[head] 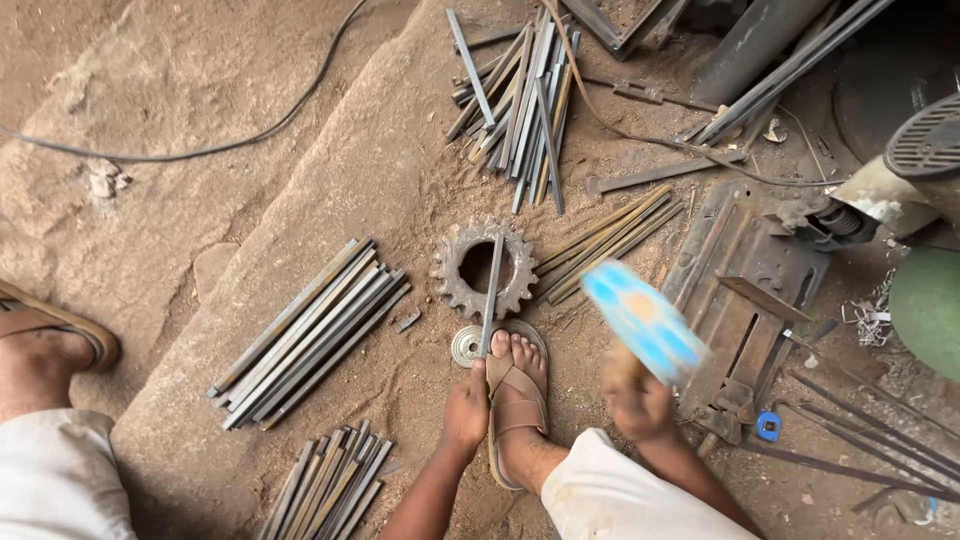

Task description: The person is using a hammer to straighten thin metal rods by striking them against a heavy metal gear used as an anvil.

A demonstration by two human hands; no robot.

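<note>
My left hand [466, 408] grips the near end of a flat metal strip [491, 290], which lies across a rusty toothed gear wheel [462, 268] on the stone slab. My right hand [636, 400] holds a hammer [643, 320] with a blue head, blurred from motion, raised to the right of the strip. My sandalled foot [517, 385] rests just beside the strip's near end, next to a small round metal disc [466, 345].
Bundles of flat metal strips lie on the slab at left [310, 335], near bottom [330, 485], at the top [520, 100] and right of the gear [610, 240]. A metal machine base [745, 290] stands at right. A cable [200, 150] crosses the ground. Another sandalled foot [50, 345] is at far left.
</note>
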